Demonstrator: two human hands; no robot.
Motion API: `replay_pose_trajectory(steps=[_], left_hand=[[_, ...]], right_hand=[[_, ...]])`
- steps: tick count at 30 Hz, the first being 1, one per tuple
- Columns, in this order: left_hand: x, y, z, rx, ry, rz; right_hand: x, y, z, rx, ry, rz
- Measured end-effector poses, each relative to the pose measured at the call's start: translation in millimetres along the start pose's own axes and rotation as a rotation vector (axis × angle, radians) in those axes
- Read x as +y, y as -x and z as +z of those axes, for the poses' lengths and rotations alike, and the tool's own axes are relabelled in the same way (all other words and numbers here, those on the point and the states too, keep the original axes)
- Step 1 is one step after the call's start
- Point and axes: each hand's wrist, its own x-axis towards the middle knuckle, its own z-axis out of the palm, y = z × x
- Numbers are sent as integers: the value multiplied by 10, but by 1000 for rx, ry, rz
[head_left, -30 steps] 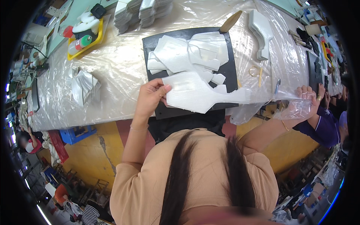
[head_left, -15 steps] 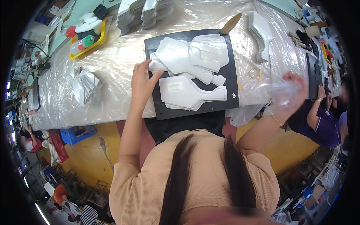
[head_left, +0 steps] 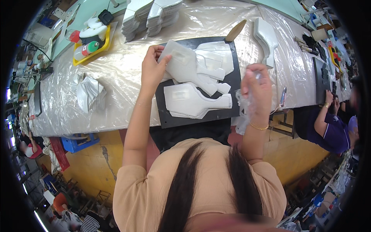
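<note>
The left forearm rises from the lower edge, nearly straight up, and the left hand (head_left: 154,63) bends in at the wrist, thumb nearest the viewer. Its grip pinches the wide left end of one white shaped piece (head_left: 179,60) between thumb and fingers; the piece is above the upper part of one black board (head_left: 166,118), its narrow end slanting down to the right. The right arm is bent at the elbow, with the right hand (head_left: 258,91) raised beside the board's right edge, fingers curled. Motion blurs it, but its grip seems closed on one crumpled clear film (head_left: 244,102).

On the board lie one lower pile of white pieces (head_left: 199,98), near its front edge, and one upper pile of white pieces (head_left: 218,58) beyond. One wooden handle (head_left: 235,31) sits at the far right corner. Elsewhere on the plastic-covered desk (head_left: 123,77) are two stacks at the far side (head_left: 135,19), one stack to the right (head_left: 266,38), and one yellow tray (head_left: 92,56) carrying one green-capped bottle (head_left: 85,50).
</note>
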Motion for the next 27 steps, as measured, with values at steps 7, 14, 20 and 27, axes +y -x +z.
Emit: replay_pose_trajectory(steps=[7,14,20,27], left_hand=[[702,685,55,-30,205,289],[878,795,213,94,-151,886],[782,743,248,121,-293,977],[725,752,217,78,-282,977]], right_hand=[[31,20,702,-269,178,-112],[-190,-21,793,-233,307,-321],[-178,-22,721,-233,343,-294],[-190,-21,670,-318,271,-136]])
